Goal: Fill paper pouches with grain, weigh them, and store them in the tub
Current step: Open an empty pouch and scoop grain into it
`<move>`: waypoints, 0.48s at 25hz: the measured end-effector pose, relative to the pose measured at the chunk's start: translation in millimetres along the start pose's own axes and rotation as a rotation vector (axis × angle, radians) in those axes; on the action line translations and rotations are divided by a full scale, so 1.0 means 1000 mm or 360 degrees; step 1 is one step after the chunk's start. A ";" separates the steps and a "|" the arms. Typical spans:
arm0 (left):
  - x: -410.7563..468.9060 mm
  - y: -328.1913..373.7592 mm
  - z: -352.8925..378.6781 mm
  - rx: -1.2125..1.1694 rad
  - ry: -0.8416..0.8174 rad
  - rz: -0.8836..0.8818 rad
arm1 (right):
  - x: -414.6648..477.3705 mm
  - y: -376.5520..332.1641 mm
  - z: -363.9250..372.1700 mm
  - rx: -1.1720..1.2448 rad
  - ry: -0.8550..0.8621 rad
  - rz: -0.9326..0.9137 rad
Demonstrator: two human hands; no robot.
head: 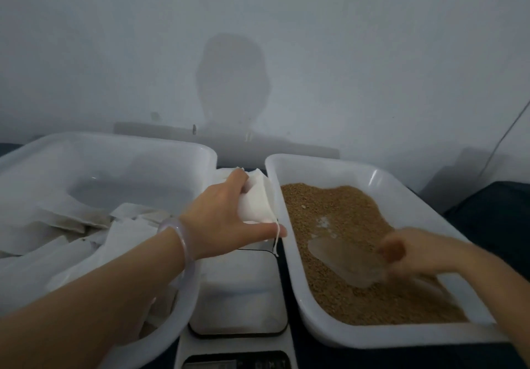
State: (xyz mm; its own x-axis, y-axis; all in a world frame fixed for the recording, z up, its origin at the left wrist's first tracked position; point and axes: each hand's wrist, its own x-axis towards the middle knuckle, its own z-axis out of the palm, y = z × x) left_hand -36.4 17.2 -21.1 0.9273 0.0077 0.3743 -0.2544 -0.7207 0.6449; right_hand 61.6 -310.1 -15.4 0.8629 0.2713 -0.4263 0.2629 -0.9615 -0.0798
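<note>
left hand [226,213] fingers curled round white paper pouch [258,199] | right hand [413,254], blurred, seemingly grips clear plastic scoop [341,262] | dark tabletop [487,216], pale wall [344,53]

A dark surface [493,210] carries a white scale [238,297]. Just left of the scale stands a white tub [114,142]; just right of it stands a white grain tray [315,331].
</note>
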 end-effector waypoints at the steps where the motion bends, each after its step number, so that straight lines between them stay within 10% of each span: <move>1: 0.000 0.001 0.001 -0.0008 -0.0008 0.0008 | -0.001 0.008 0.009 0.0036 -0.0057 -0.0022; 12: 0.000 -0.004 0.007 0.0028 -0.0046 -0.0069 | 0.005 0.001 0.022 0.0218 0.0564 -0.0250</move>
State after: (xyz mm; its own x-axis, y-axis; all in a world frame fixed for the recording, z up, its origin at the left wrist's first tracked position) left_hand -33.8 15.3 -27.8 0.9448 0.0192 0.3270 -0.2095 -0.7320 0.6483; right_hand 56.2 -310.6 -37.5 0.9184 0.3903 -0.0644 0.3641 -0.8976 -0.2484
